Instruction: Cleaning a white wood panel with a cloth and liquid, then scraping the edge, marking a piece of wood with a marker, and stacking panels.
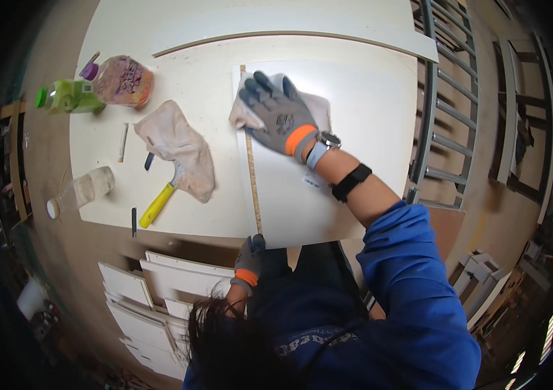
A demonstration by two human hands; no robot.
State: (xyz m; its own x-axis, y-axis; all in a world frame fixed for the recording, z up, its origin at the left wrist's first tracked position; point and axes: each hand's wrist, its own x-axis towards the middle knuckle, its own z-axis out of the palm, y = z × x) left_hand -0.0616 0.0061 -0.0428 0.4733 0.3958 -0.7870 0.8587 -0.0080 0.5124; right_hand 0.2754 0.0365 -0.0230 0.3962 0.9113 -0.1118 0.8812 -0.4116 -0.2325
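A white panel (335,208) with a raw chipboard edge strip lies on the white worktable. My right hand (281,117), in a grey glove with an orange cuff band, presses a pale cloth (320,109) against the panel's far left part. My left hand (249,260), gloved alike, grips the panel's near left corner; some fingers are hidden. Left of the panel lies a second pale cloth (175,140). It partly covers the metal end of a yellow-handled tool (157,207).
At the table's left stand or lie a purple-capped bottle (123,81), a green bottle (73,96) and a clear bottle (88,188). A long white strip (302,38) crosses the back. A grey metal rack (448,117) borders the right. White boards (136,318) are stacked below left.
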